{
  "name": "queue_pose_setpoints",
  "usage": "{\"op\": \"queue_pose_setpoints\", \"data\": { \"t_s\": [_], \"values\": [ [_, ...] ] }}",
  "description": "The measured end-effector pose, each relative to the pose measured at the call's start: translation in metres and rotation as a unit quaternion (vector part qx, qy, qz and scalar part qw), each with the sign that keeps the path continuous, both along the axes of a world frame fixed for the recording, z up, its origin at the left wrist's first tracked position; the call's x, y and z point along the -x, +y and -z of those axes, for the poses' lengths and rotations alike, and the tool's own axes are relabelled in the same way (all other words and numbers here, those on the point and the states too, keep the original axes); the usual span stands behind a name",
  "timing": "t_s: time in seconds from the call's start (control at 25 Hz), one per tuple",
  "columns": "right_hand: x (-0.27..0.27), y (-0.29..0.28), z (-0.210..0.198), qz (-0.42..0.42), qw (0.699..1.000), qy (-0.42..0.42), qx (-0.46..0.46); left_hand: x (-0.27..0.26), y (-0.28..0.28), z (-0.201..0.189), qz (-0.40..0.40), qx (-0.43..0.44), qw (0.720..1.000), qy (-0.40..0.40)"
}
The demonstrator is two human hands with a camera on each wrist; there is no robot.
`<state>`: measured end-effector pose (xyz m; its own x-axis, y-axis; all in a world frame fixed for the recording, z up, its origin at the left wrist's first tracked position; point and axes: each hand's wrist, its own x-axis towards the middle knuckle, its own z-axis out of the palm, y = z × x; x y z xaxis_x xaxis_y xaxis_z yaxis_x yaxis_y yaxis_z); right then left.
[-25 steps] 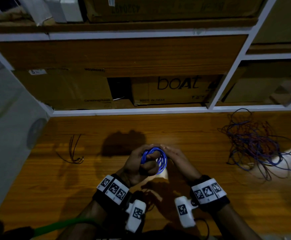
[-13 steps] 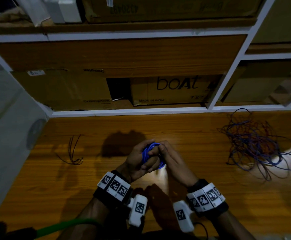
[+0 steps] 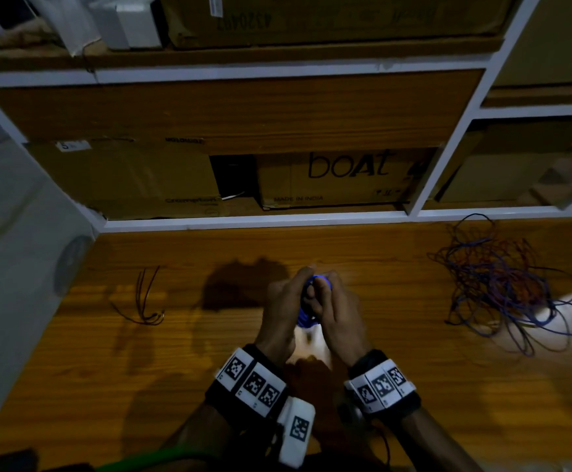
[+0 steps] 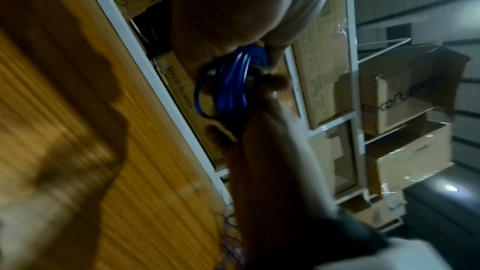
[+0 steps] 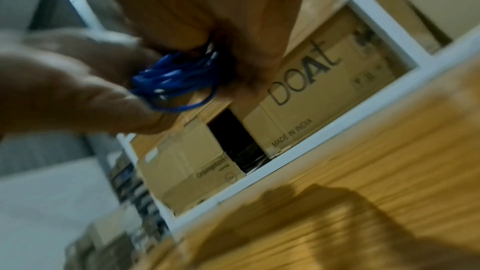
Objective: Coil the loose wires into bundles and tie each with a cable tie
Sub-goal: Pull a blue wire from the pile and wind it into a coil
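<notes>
Blue coil (image 3: 312, 303): gripped between left hand (image 3: 282, 310) and right hand (image 3: 340, 313), above counter (image 3: 209, 352) middle. Loose wires (image 3: 502, 287): tangled at right edge. Dark ties (image 3: 145, 298): near left edge.

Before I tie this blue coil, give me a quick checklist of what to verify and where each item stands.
1. Blue coil gathered into loops: ok.
2. Left hand grips the coil: ok.
3. Right hand grips the coil from the other side: ok.
4. Coil's loose end tucked in: cannot tell, the fingers hide it.
5. Cable tie in a hand: not ok, thin dark ties lie on the table to the left, apart from both hands.
6. Tangled wires on the right coiled: not ok, a loose heap.
</notes>
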<state>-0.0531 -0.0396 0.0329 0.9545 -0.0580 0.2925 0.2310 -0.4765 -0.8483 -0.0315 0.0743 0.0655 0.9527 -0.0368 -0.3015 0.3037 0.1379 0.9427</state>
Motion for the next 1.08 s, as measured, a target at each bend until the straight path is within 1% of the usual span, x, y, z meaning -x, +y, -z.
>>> {"op": "queue_pose_setpoints", "data": {
  "t_s": [0.04,0.08,0.12,0.2,0.24,0.32,0.36,0.44,0.52,0.6,0.64,0.72,0.84,0.96,1.08],
  "values": [
    [-0.001,-0.003,0.0,0.028,0.999,0.0,0.018,-0.001,0.005,0.004,-0.018,-0.016,0.999,-0.026],
    [-0.004,-0.008,0.0,0.05,0.998,-0.001,0.029,-0.003,0.01,0.007,-0.026,-0.014,0.999,-0.042],
    [-0.007,-0.014,-0.003,0.062,0.998,-0.003,0.033,-0.003,0.014,0.008,-0.011,-0.003,0.999,-0.044],
    [-0.011,-0.028,-0.008,0.063,0.996,0.001,0.056,0.002,0.018,0.005,0.046,-0.015,0.998,-0.048],
    [-0.011,-0.031,-0.011,0.056,0.996,0.001,0.067,0.004,0.019,0.003,0.063,-0.029,0.996,-0.059],
    [-0.01,-0.032,-0.012,0.04,0.997,-0.001,0.066,0.002,0.018,-0.001,0.073,-0.034,0.994,-0.072],
    [-0.009,-0.031,-0.012,0.031,0.998,0.001,0.062,-0.001,0.016,-0.001,0.076,-0.023,0.994,-0.074],
    [-0.009,-0.028,-0.012,0.013,0.999,0.01,0.046,-0.004,0.015,0.0,0.093,-0.018,0.992,-0.088],
    [-0.009,-0.025,-0.012,-0.016,1.0,0.016,0.021,-0.003,0.015,0.001,0.115,-0.069,0.981,-0.141],
    [-0.009,-0.023,-0.014,-0.045,0.999,0.013,-0.017,-0.002,0.016,0.002,0.119,-0.119,0.967,-0.191],
    [-0.009,-0.023,-0.013,-0.058,0.997,0.017,-0.046,-0.002,0.016,0.003,0.114,-0.128,0.966,-0.195],
    [-0.009,-0.023,-0.011,-0.081,0.993,0.035,-0.083,-0.003,0.02,0.008,0.102,-0.121,0.971,-0.176],
    [-0.005,-0.02,-0.007,-0.118,0.987,0.06,-0.09,-0.003,0.029,0.017,0.083,-0.125,0.975,-0.162],
    [-0.006,-0.019,-0.001,-0.112,0.982,0.085,-0.124,0.001,0.036,0.02,0.063,-0.124,0.98,-0.143],
    [-0.006,-0.013,0.0,-0.106,0.977,0.096,-0.161,0.005,0.039,0.022,0.04,-0.177,0.969,-0.17]
  ]
}}
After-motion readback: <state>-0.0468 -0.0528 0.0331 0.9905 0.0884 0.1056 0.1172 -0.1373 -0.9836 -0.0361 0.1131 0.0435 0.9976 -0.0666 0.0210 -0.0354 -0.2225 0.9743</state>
